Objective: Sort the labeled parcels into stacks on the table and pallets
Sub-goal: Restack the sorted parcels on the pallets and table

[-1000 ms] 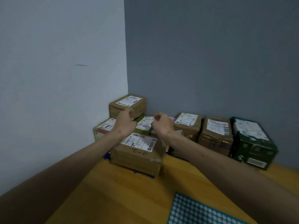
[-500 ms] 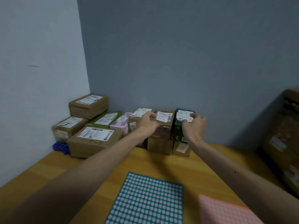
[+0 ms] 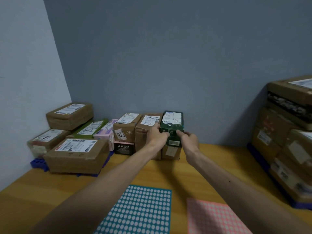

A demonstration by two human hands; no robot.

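Green parcel (image 3: 173,138) (label (image 3: 172,118) writing illegible) gripped by left hand (image 3: 156,136) and right hand (image 3: 188,141).

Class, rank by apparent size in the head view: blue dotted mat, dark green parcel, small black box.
1. blue dotted mat (nearest the camera, so unsure)
2. dark green parcel
3. small black box
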